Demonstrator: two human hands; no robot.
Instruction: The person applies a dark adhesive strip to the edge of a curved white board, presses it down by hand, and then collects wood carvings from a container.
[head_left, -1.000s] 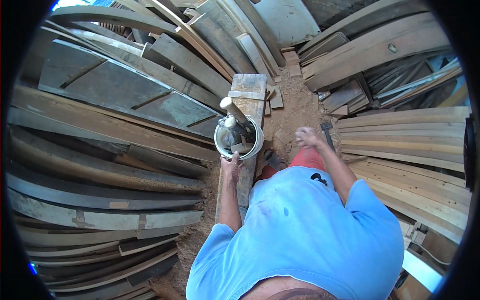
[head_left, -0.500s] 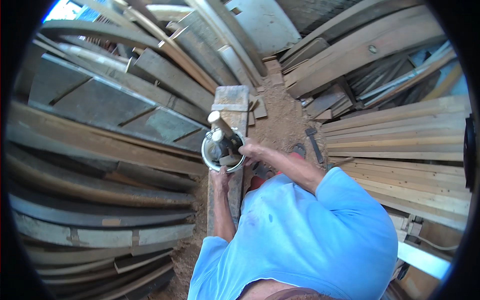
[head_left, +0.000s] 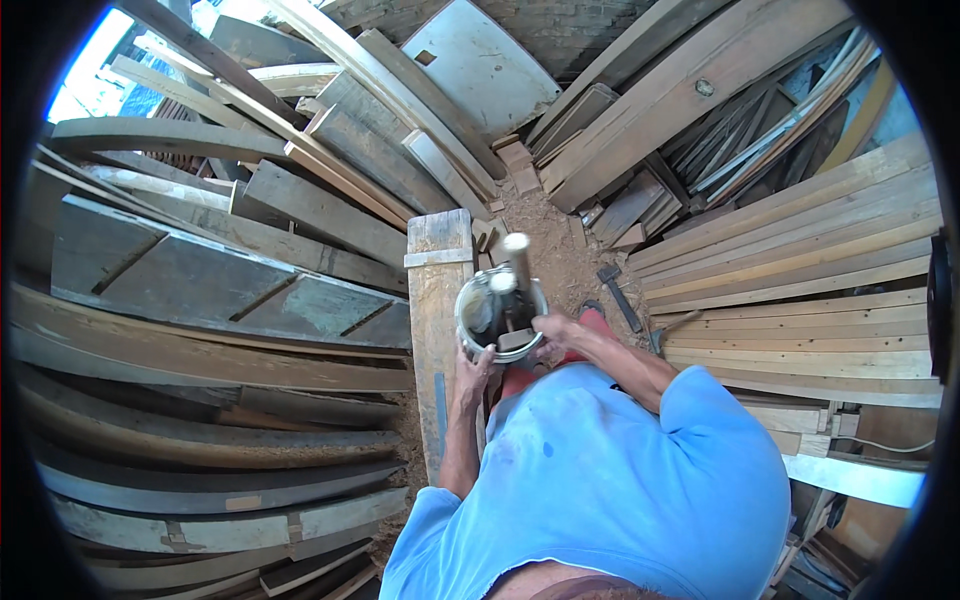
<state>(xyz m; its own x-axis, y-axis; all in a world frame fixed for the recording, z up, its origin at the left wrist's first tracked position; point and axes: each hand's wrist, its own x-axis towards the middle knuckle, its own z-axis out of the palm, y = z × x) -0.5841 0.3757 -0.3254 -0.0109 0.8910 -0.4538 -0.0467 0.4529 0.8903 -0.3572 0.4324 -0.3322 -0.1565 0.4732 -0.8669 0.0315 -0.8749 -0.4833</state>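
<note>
A round bucket with a pale rim (head_left: 461, 318) is held in front of my body, over the right edge of the wooden bench. My left hand (head_left: 475, 368) grips its near left side, the thumb up by the rim. On the near right side my right hand (head_left: 553, 330) closes around the rim. Two thick tool handles with pale round ends (head_left: 517, 246) stick up out of the bucket. A wooden block (head_left: 516, 339) sits inside against the near wall. The other contents are dark and hard to make out. Fingers under the bucket are hidden.
The narrow bench (head_left: 436, 310) bears a flat blue-grey strip (head_left: 441, 408). On the sawdust-covered floor to the right lie a hammer (head_left: 621, 300) and another wooden-handled tool (head_left: 678, 326). Curved planks (head_left: 220, 425) are stacked at left, straight boards (head_left: 790, 300) at right.
Both hands have carried the bucket right and nearer my body, from above the bench to past its right edge. The strip on the bench now shows. The whole view has shifted a little.
</note>
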